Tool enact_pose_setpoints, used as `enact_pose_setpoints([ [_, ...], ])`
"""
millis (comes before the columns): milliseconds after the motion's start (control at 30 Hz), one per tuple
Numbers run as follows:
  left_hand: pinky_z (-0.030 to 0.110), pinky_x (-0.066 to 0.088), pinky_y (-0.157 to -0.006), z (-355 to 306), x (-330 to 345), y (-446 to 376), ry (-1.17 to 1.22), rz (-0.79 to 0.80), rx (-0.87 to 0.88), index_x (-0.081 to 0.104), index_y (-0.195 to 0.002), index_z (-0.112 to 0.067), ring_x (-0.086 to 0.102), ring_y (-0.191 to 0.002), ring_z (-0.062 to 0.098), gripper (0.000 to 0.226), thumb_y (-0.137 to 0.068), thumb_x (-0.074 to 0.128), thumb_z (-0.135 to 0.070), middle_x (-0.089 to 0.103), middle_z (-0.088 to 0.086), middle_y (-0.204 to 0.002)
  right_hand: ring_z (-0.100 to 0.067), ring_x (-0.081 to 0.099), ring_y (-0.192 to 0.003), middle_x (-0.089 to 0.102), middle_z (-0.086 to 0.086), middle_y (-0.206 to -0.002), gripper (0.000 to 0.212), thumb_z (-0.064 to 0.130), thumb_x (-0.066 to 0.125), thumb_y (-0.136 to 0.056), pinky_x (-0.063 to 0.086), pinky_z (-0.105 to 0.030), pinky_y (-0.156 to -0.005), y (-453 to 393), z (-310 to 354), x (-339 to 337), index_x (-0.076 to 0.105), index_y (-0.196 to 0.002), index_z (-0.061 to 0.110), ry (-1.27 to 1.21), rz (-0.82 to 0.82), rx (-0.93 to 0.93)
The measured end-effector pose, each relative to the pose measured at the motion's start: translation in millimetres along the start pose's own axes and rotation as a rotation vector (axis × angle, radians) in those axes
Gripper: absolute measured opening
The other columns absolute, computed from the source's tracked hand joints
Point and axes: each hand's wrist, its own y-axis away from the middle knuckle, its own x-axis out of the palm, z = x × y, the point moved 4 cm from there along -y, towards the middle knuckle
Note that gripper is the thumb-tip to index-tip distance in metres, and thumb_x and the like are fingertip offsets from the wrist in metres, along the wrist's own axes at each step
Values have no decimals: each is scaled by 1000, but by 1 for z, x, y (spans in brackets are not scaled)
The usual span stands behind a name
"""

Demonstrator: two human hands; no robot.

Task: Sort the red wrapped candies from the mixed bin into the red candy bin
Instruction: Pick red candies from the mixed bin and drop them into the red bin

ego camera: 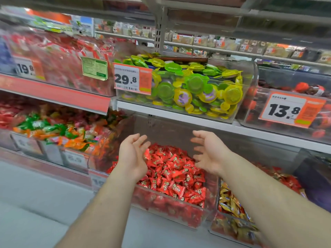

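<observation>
Left hand (132, 154) and right hand (208, 153) hover with fingers spread, empty, above the red candy bin (172, 212); the left palm hides some red candies (172, 169)

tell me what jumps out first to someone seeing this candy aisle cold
Two bare hands, left hand and right hand, hover open and empty over the clear bin of red wrapped candies at bottom centre. On the shelf above it sits a bin of green and yellow candies with a 29.8 price tag.
</observation>
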Motion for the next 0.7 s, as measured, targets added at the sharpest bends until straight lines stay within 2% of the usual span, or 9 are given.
enact_pose_setpoints([
  [100,38,21,-111,-4,-4,-4,-348,-136,201,58,-133,-19,40,-135,18,42,-94,50,-31,52,1,-143,-23,54,-120,56,-5,-134,38,30,60,-94,34,-37,-110,3,-1,0,56,-130,18,395,-22,-154],
  [167,38,34,-111,-6,-2,-4,-818,-148,353,65,-120,-29,54,-123,21,34,-89,53,-24,62,0,-132,-19,56,-118,56,-3,-137,65,34,70,-85,40,-34,-108,3,-7,2,46,-143,18,890,-9,-201],
  [233,45,43,-105,0,-1,-7,-1136,-126,372,68,-112,-34,61,-113,29,36,-85,49,-17,70,2,-119,-24,50,-128,41,-9,-149,101,50,76,-75,42,-34,-107,-3,-16,7,21,-155,21,1339,1,-125],
  [333,29,46,-93,-5,-6,-11,-1045,-184,390,66,-121,-22,61,-104,18,38,-91,47,-11,66,-3,-118,-34,53,-125,14,-18,-159,140,68,78,-62,51,-42,-99,-27,-34,8,-19,-154,28,1555,29,136],
  [433,26,39,-90,-24,-20,-13,-812,-310,448,66,-120,-19,55,-103,12,32,-94,48,-17,64,-4,-117,-26,66,-97,24,-13,-158,150,60,86,-57,59,-42,-85,-59,-46,14,-28,-150,27,1402,37,219],
  [500,30,38,-93,-34,-34,-14,-595,-353,445,68,-112,-20,55,-110,13,26,-95,48,-19,65,-3,-119,-24,65,-97,33,-10,-154,145,55,89,-56,59,-42,-85,-78,-50,25,-12,-155,22,1384,41,212],
  [567,31,34,-90,-38,-43,-14,-425,-367,414,66,-106,-20,57,-108,13,22,-97,46,-20,67,-2,-115,-25,68,-92,53,-9,-135,128,52,93,-46,60,-42,-78,-89,-48,44,27,-147,11,1401,57,164],
  [633,29,31,-87,-41,-51,-14,-360,-390,375,64,-112,-15,57,-99,9,27,-98,42,-18,67,-2,-111,-23,69,-75,68,-9,-94,78,42,92,-50,61,-38,-70,-101,-40,63,61,-111,4,1431,42,83],
  [700,28,32,-85,-41,-57,-16,-343,-407,363,62,-117,-12,57,-95,5,30,-99,39,-18,68,-2,-109,-20,60,-55,60,-5,-55,28,26,84,-67,54,-28,-54,-114,-32,79,62,-72,9,1441,5,5],
])
